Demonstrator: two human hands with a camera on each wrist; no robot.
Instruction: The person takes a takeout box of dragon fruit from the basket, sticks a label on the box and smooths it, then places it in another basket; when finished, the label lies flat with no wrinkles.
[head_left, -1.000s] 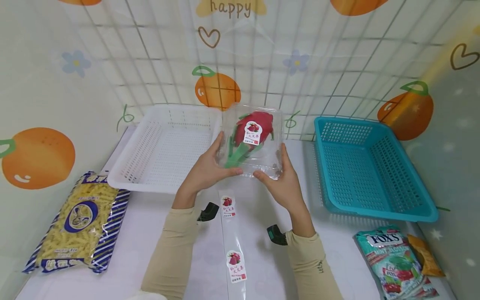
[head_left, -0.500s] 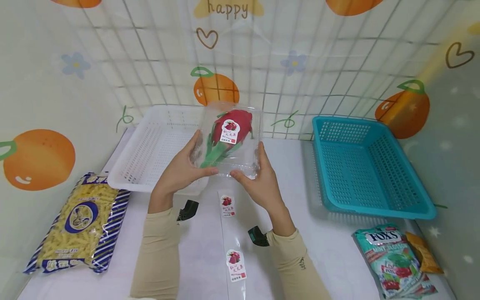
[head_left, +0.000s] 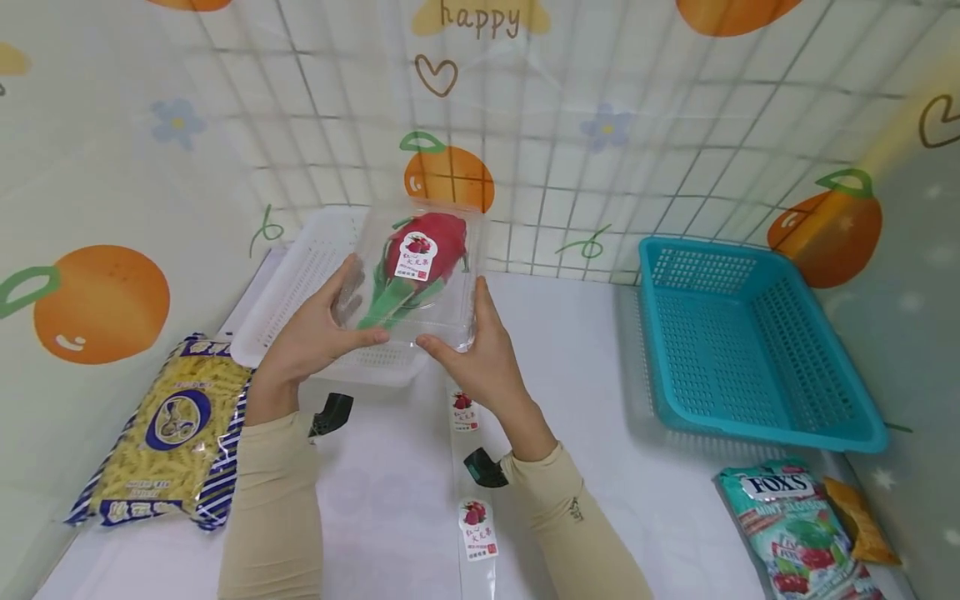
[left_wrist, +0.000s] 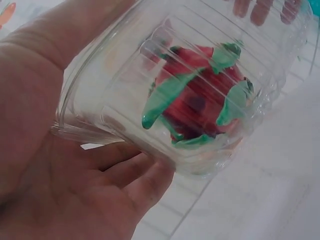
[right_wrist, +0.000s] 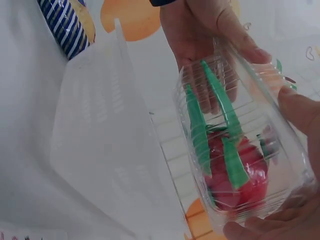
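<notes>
Between both hands is a clear plastic clamshell box (head_left: 453, 321) with a red dragon fruit (head_left: 447, 242) with green leaves inside; a printed label (head_left: 416, 256) is stuck on its lid. My left hand (head_left: 309, 337) grips the box's left side, thumb at the front edge and fingers beneath, as the left wrist view shows. My right hand (head_left: 486, 358) holds the right side with its thumb at the near edge. The box overlaps the white basket (head_left: 285, 287) in the head view, and in the right wrist view the basket's wall (right_wrist: 100, 130) stands beside and below it.
A teal basket (head_left: 765, 435) stands at the right. A bag of spiral pasta (head_left: 168, 442) lies at the left, a mint candy bag (head_left: 798, 525) and a small orange packet (head_left: 862, 521) at front right. A strip with labels (head_left: 477, 529) lies on the table's middle.
Both hands have carried the box with the dragon fruit leftward, from beside the white basket to over its right part. The grip looks the same.
</notes>
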